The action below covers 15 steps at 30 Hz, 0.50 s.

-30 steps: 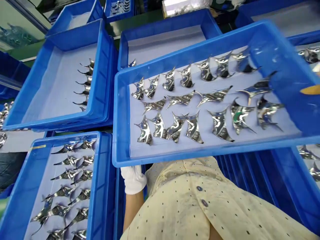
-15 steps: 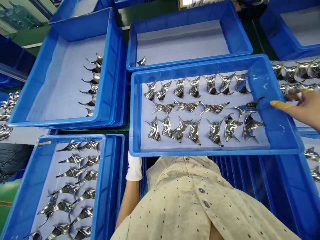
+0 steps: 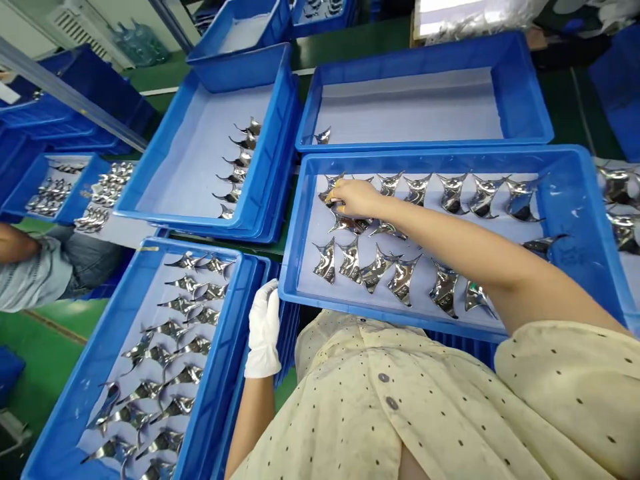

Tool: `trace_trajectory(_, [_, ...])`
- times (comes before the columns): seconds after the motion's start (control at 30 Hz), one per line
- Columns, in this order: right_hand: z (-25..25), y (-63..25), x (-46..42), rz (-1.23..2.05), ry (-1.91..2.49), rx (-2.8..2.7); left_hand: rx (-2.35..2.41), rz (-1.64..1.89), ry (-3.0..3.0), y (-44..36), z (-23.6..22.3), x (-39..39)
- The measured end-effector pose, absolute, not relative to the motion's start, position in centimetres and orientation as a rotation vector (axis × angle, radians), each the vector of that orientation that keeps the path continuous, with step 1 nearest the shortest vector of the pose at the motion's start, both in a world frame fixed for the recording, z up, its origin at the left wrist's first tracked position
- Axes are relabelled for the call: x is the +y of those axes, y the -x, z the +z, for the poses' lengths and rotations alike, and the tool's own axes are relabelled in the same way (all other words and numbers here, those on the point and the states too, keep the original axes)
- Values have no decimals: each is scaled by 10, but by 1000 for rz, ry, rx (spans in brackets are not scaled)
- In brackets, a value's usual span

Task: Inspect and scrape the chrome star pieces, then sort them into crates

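Note:
A blue tray [image 3: 295, 267] lined with white sheet lies right in front of me, holding several shiny, winged metal pieces [image 3: 375, 270] in rows. My right hand [image 3: 350, 198], bare with yellow fingertip covers, reaches across it to the far left corner. Its fingers are pinched on a metal piece [image 3: 331, 187] there. My left hand [image 3: 264, 327] wears a white glove and rests with fingers stretched upward against the tray's near left corner, holding nothing I can see.
A blue tray [image 3: 227, 320] with several metal pieces stands at the near left. Behind it is a tray [image 3: 273, 133] with a column of pieces, and behind mine a tray [image 3: 520, 93] with one piece [image 3: 323, 137]. Another person [image 3: 35, 267] sits at far left.
The tray came down level and sits lower in front of me. My right hand left its right rim and crossed to the far left corner. My view swung left.

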State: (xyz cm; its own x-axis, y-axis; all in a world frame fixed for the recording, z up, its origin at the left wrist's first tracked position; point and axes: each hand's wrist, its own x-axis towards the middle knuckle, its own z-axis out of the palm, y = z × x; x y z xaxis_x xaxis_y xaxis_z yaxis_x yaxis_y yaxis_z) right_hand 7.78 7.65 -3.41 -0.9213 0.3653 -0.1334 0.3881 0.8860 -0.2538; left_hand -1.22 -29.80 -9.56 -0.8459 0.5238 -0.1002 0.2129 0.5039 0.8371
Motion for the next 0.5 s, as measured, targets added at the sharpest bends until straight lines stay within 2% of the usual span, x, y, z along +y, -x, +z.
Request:
trace_trajectory(0.17, [-46,-63,83,-448,-508,2990,2434,1626,-643,8,-56,-289])
trace_trajectory(0.23, [-48,-65,87,-568,-554,3054,2357,1790,-662,15,-41,-269])
trace_trajectory(0.3, [-47,-70,89,-1033,-680,3119,2175,1902,-643,23,-29,-241])
trace_trajectory(0.37, [-40,-78,86,-1872,-838,2963,1864,1872,-598,28,-19,-207])
trace_trajectory(0.43, [-29,-93,77,-2667,-874,2481,1485,1703,-542,28,-11,-172])
trace_trajectory(0.5, [-18,-113,64,-3124,-791,1960,1165,1562,-462,22,-4,-138])
